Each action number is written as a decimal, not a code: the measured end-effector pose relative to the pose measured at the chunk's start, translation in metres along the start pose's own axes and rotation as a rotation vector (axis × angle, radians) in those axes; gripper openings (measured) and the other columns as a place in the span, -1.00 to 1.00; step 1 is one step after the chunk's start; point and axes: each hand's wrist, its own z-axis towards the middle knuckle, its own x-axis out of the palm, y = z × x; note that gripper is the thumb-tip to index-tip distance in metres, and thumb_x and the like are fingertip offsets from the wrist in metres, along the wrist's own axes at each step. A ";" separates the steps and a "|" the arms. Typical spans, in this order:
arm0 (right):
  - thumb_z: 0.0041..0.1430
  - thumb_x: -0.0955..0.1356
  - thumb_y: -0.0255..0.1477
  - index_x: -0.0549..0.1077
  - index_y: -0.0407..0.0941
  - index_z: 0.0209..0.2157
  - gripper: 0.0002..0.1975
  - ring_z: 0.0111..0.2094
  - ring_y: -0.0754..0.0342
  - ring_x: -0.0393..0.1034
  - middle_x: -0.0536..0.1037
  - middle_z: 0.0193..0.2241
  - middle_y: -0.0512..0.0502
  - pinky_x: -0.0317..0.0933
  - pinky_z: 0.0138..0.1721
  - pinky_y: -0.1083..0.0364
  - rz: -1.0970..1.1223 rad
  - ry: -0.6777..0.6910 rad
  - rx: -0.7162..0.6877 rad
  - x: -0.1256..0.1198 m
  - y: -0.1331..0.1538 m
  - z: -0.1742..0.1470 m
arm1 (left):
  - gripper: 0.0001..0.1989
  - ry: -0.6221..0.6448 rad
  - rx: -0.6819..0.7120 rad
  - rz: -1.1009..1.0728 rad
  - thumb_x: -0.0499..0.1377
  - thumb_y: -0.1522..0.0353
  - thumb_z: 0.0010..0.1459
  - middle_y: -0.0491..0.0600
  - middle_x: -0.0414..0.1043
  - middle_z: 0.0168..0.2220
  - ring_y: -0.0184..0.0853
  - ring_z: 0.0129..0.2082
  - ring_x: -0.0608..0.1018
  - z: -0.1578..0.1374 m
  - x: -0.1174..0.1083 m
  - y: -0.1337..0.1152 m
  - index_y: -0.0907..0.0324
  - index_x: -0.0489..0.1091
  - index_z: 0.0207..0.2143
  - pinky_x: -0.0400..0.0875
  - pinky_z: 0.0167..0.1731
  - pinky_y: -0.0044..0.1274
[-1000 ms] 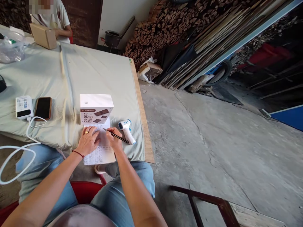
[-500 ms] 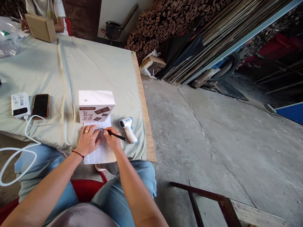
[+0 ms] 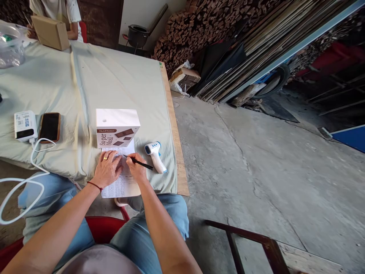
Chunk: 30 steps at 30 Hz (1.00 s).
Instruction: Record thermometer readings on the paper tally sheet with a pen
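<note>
Black pen sits pinched in the right hand, over the paper. Its tip points left and slightly far; its long axis slants back to the tail, near right. Lined with writing, the paper runs lengthwise near to far, toward the box. Gripping nothing, the left hand rests on the paper's left side.

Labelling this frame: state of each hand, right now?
Left hand: open, resting on the paper.
Right hand: closed, holding a pen.
</note>
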 end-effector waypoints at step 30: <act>0.04 0.25 -0.37 0.43 -0.09 -0.44 -0.85 -0.47 0.07 0.37 0.53 -0.51 -0.03 0.29 -0.35 0.08 -0.123 -0.046 -0.081 0.003 -0.011 -0.001 | -0.61 -0.025 0.030 0.042 0.12 0.33 0.25 0.18 0.38 0.14 -0.03 0.19 0.36 -0.001 0.001 0.000 0.19 0.42 0.11 0.14 0.27 -0.12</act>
